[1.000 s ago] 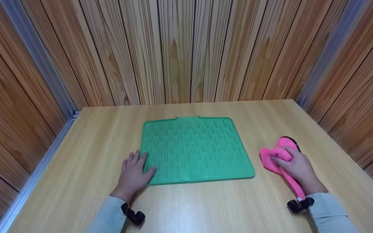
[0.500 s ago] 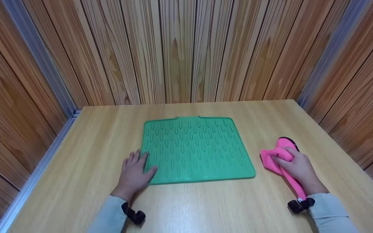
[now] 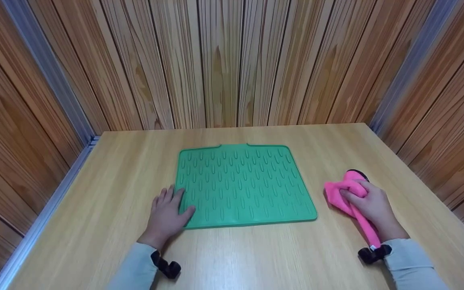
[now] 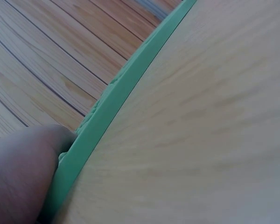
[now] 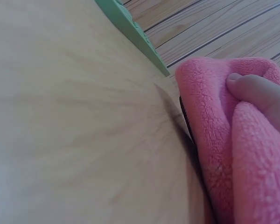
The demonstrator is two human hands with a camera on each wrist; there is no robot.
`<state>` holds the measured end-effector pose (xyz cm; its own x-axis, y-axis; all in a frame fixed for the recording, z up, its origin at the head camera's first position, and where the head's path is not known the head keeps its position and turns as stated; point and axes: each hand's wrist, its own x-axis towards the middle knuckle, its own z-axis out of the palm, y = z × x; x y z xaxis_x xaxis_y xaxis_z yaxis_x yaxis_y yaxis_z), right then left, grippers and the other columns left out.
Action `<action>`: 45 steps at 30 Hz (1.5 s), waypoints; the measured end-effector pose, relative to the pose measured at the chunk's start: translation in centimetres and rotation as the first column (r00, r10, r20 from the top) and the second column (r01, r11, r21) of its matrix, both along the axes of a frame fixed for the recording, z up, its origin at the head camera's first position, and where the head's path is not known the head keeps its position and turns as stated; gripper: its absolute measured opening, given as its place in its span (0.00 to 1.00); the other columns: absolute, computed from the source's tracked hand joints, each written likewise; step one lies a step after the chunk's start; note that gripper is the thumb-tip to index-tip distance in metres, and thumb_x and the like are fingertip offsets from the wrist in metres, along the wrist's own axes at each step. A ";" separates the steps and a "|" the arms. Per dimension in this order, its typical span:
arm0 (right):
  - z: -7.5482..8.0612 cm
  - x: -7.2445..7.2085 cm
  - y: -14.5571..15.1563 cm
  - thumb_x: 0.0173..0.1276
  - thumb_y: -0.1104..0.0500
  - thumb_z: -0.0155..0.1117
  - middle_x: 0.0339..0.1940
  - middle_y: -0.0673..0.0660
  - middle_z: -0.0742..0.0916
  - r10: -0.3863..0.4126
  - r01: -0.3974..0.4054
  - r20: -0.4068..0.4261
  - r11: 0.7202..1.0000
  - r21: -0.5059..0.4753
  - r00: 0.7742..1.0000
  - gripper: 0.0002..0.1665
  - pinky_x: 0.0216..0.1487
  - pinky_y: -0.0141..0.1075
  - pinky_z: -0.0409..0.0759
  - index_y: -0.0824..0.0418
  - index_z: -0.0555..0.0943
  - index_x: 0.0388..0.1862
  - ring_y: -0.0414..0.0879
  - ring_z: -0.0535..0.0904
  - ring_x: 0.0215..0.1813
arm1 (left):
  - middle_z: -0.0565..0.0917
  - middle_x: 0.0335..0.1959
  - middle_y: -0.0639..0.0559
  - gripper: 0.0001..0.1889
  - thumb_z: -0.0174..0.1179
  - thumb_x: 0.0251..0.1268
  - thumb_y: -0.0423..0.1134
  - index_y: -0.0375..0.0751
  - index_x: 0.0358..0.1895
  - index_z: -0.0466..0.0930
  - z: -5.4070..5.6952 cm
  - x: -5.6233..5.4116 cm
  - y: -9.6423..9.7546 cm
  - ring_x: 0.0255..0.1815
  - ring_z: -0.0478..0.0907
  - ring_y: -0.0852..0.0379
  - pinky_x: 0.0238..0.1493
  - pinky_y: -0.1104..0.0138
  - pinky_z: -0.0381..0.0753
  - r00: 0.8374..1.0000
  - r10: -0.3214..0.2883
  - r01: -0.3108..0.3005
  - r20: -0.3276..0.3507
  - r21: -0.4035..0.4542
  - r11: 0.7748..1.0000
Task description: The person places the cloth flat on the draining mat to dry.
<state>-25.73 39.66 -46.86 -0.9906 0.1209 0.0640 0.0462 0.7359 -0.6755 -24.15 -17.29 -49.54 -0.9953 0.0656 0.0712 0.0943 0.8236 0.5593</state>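
A green mat [image 3: 244, 185] with raised oblong ridges lies flat in the middle of the table. My left hand [image 3: 165, 219] rests with spread, straight fingers on its near left corner, and in the left wrist view the thumb [image 4: 32, 154] touches the mat's edge [image 4: 107, 105]. To the right of the mat, my right hand [image 3: 377, 207] grips a bunched pink cloth [image 3: 338, 197] with a dark edge. In the right wrist view the thumb [image 5: 256, 91] presses into the fluffy cloth [image 5: 205, 112], and a shadow shows beneath it. The other right fingers are mostly hidden.
The light wooden table [image 3: 248, 257] ends at a wood-panelled wall [image 3: 224, 64] at the back. Panelled walls also stand on the left and right, with metal posts [image 3: 54, 76] in the corners. A black camera strap [image 3: 373, 254] sits on each wrist.
My right hand has shifted slightly with the cloth, whose left part looks lifted a little and less of its dark edge shows. The left hand and the mat stay in place.
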 end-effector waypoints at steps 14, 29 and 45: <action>1.7 -0.3 -0.5 0.81 0.32 0.69 0.58 0.42 0.85 -0.087 0.087 0.007 0.981 -0.173 0.996 0.41 0.47 0.25 0.80 0.52 0.78 0.82 0.45 0.75 0.59 | 0.58 0.92 0.25 0.40 0.60 0.83 0.55 0.34 0.87 0.67 -0.3 -0.3 -0.1 0.95 0.48 0.23 0.93 0.29 0.45 1.000 -0.007 0.007 0.014 0.000 1.000; 3.3 -0.5 -1.7 0.78 0.31 0.72 0.43 0.31 0.84 -0.142 0.130 -0.034 0.962 -0.241 0.989 0.36 0.43 0.27 0.81 0.50 0.83 0.74 0.36 0.78 0.48 | 0.59 0.91 0.24 0.41 0.62 0.81 0.56 0.34 0.86 0.68 -0.2 0.0 0.1 0.93 0.50 0.21 0.92 0.29 0.47 1.000 -0.002 0.002 0.006 0.000 1.000; 4.3 -1.6 -3.2 0.79 0.32 0.71 0.44 0.30 0.85 -0.153 0.137 -0.034 0.948 -0.287 0.988 0.39 0.45 0.26 0.82 0.53 0.81 0.79 0.35 0.79 0.48 | 0.57 0.92 0.25 0.39 0.61 0.83 0.54 0.34 0.86 0.67 -0.3 -0.1 -0.2 0.94 0.48 0.22 0.93 0.29 0.45 1.000 -0.002 0.002 0.014 -0.004 1.000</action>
<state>-27.32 36.48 -42.57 -0.9569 0.2839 0.0603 0.0949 0.5025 -0.8594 -24.21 -17.48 -49.85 -0.9961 0.0675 0.0569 0.0878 0.8260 0.5568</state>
